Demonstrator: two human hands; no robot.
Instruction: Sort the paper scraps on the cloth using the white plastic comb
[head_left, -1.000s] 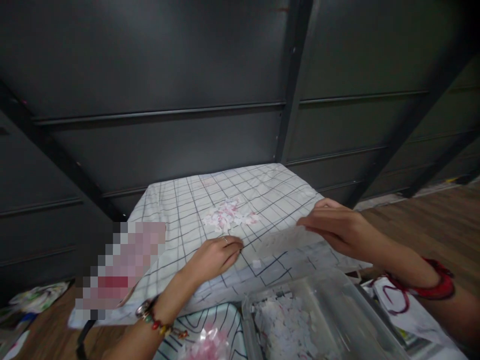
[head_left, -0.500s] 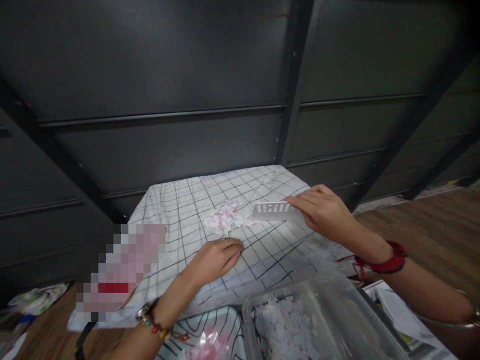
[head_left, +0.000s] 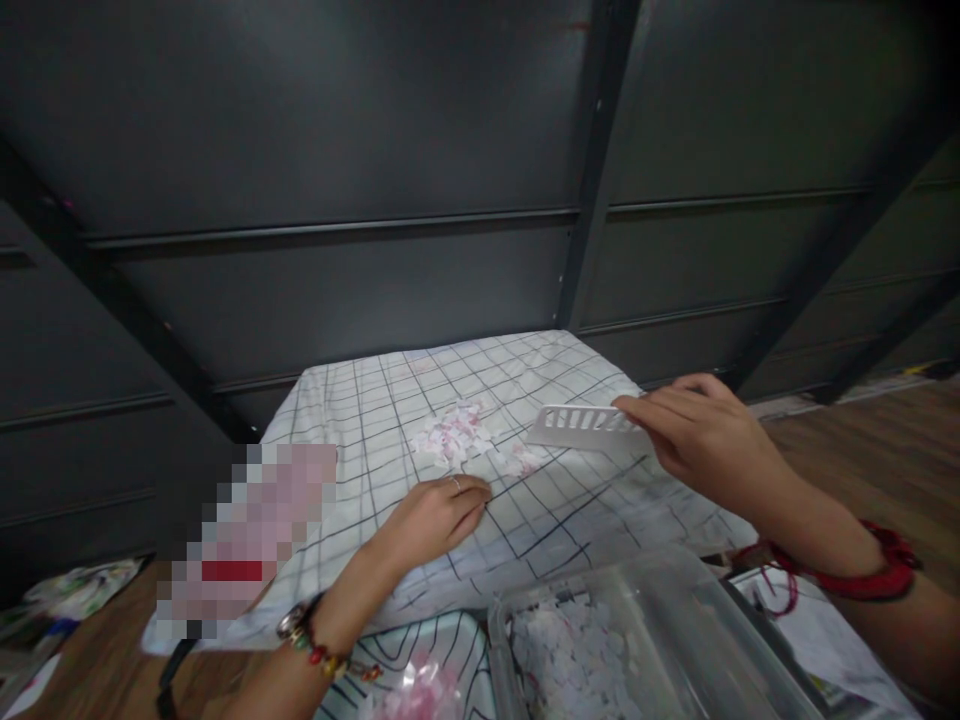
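My right hand grips a white slotted plastic strip by its right end, tilted just above the checked cloth. Left of the strip lies a heap of small white and pink paper-like scraps. A smaller patch of scraps sits between the heap and the strip. My left hand rests palm down on the cloth in front of the heap, its fingers together and loosely bent. Nothing shows in it, though its underside is hidden.
The checked cloth covers a table against a dark panelled wall. Nearest me are a clear plastic bin with many pale scraps and a striped tray holding a pink clear bag. A blurred-out pinkish item lies at left.
My right hand has drawn the slotted strip to the right, away from the heap. A small patch of scraps now shows apart from it. My left hand has hardly moved.
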